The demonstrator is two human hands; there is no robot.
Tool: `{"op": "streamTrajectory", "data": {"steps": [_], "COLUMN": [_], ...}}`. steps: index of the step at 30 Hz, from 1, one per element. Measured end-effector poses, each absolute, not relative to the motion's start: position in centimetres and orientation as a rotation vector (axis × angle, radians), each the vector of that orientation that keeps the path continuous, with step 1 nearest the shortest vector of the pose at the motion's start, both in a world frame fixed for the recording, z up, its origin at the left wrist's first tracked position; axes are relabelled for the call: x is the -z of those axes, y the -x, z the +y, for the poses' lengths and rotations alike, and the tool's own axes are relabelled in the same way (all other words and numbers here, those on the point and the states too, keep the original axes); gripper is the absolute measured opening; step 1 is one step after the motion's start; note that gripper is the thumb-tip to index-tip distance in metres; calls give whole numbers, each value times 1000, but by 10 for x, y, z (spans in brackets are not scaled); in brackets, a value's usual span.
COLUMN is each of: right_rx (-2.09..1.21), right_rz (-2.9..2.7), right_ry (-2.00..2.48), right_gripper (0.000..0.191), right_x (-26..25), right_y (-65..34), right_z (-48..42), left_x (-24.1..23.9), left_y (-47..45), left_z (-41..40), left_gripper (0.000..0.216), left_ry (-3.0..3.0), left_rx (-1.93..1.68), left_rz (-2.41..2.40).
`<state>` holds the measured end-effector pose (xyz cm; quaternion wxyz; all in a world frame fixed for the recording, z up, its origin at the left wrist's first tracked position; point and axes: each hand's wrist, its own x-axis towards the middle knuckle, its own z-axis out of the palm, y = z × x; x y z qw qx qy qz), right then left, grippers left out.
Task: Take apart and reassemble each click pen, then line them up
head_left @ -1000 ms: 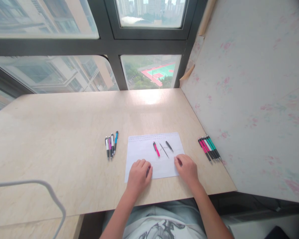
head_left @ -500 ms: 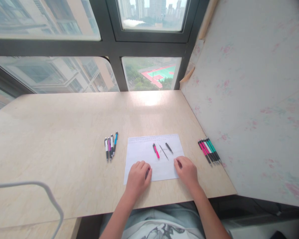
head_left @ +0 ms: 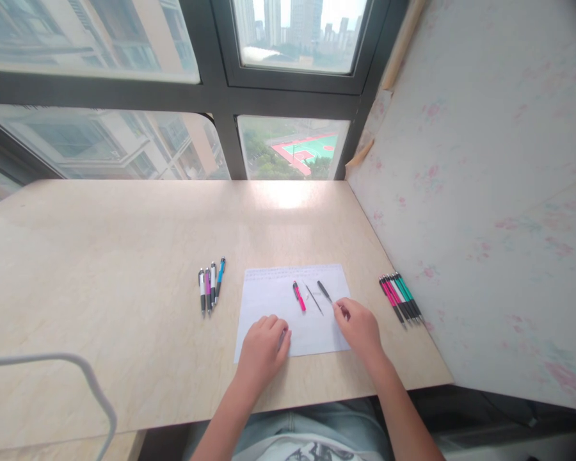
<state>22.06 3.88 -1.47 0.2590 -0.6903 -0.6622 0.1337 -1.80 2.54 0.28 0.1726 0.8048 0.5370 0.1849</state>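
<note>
On a sheet of white paper (head_left: 269, 301) lie the parts of a pen. The pink barrel with a black clip (head_left: 299, 297) is at the left, a thin dark refill (head_left: 313, 299) beside it, and a black lower pen barrel (head_left: 323, 290) at the right. A tiny piece, perhaps a spring, shows faintly near the refill. My right hand (head_left: 360, 326) pinches the pointed end of the black barrel with thumb and forefinger. My left hand (head_left: 264, 346) rests on the paper's lower left, fingers loosely bent, thumb apart, with no object visible in it.
Several pens, white, purple and blue (head_left: 208, 291), lie left of the paper. A row of pink, white and green pens (head_left: 400, 299) lies at the right by the papered wall (head_left: 484, 211). A grey cable (head_left: 89, 371) curves over the table's (head_left: 125, 256) left front.
My right hand has come to the tip of the black barrel, and its fingers now touch it. My left hand stays nearly still. The view has tilted slightly.
</note>
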Motion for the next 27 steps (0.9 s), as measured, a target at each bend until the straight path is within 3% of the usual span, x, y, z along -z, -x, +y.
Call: {"op": "streamTrajectory", "data": {"steps": [19,27], "right_rx": [-271,-724], "right_rz": [-1939,-1664], "right_ry": [2094,1574], "right_gripper": [6,9], "right_x": [5,-12], "right_y": [-144,-155], "right_z": [47,35], "left_x": [-7,-8], "left_y": [5,0], "left_z": [19,30], "left_gripper": [16,40], "left_ry": [-1308,-778], "left_rx": [-879,-939], "left_rz": [1309,1147]}}
